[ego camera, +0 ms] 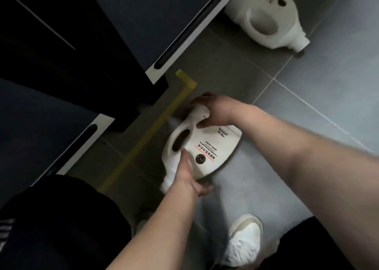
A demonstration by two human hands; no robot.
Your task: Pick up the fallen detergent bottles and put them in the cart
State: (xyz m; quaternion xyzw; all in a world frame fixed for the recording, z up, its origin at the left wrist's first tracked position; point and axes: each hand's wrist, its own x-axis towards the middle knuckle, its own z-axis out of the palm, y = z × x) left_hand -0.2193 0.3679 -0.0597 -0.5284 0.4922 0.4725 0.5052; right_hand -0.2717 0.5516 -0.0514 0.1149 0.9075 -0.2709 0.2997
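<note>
Sneaker [244, 241] planted on the grey floor [307, 105], both hands on a fallen detergent bottle [217, 146].
Left hand [184, 175]: fingers curled under the cap end, thumb on top. Right hand [217, 112]: fingers wrapped round the far end, near the dark cabinet [102, 44]. It's lying on its side just beside the yellow tape [143, 138]; a second bottle [266, 13] lies well apart.

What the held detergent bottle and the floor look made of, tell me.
The detergent bottle looks like white opaque plastic: a moulded body with a handle hole, a dull sheen and a printed label. The floor is grey tile, probably ceramic, though the look leaves that open: smooth, faintly glossy, with pale grout lines between slabs.
</note>
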